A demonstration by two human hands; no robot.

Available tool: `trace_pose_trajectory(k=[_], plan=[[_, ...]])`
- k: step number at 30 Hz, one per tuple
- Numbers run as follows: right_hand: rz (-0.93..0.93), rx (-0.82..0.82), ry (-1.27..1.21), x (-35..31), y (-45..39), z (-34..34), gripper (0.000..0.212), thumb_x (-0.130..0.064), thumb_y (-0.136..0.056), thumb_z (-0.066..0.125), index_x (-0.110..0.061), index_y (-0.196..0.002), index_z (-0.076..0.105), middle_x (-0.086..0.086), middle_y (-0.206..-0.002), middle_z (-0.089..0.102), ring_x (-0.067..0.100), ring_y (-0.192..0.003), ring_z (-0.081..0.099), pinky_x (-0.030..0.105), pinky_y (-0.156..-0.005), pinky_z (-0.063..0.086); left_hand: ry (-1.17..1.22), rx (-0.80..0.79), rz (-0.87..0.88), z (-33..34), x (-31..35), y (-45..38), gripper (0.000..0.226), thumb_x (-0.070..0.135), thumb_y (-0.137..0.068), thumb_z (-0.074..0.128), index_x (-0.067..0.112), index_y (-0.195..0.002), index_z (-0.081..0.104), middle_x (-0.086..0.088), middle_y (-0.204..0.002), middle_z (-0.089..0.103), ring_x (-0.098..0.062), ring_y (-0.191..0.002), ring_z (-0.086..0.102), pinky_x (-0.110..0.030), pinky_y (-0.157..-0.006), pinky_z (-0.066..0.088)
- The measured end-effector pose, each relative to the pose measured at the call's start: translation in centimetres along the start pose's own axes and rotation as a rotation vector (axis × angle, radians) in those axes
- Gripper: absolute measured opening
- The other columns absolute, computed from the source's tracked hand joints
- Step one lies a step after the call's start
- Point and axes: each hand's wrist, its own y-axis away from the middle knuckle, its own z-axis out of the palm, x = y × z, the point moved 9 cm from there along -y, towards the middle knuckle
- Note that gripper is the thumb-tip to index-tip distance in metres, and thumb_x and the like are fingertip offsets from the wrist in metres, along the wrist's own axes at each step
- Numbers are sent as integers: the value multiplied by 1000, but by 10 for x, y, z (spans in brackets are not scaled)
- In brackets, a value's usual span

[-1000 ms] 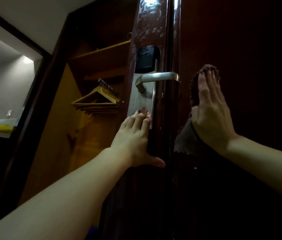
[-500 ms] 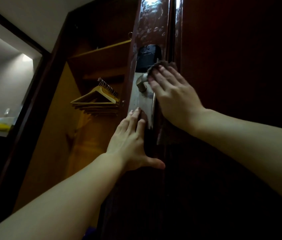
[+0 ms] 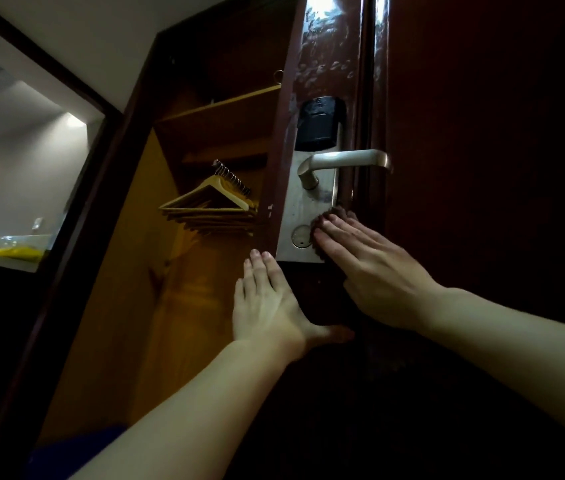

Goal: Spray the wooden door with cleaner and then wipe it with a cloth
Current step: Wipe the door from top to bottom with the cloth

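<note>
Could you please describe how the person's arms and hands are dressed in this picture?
Both forearms are bare as far as the frame shows: no sleeves in view. The left hand and the right hand wear no gloves, and no rings, watch or bracelet show on the visible fingers and wrists. The fingernails look short and unpainted, though the dim light makes that hard to confirm.
</note>
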Motion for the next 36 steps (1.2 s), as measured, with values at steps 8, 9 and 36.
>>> trace_pose_trajectory(k=[8,9,36], plan=[[69,-54,-155,14,-53,-3,50,-21,-98,36,-19,-148,37,3,-160,24,14,-150,7,22,-115,-12,47,-76,7,6,-3,0,150,91,-56,57,4,-148,-24,-15,-158,-23,-27,-148,-17,-42,-122,1],[10,-76,-159,6,-50,0,50,-22,-98,35,-20,-148,38,1,-159,25,12,-149,7,19,-113,-15,54,-80,15,7,-3,1,147,89,-58,57,5,-148,-24,-15,-158,-25,-27,-147,-19,-42,-122,0],[-262,-230,-83,-76,43,23,50,-37,-87,36,-21,-123,66,3,-135,60,21,-131,50,39,-112,26,-196,-108,162,14,-19,7,137,78,-70,58,8,-143,-34,-10,-151,-40,-25,-143,-28,-45,-122,-1]])
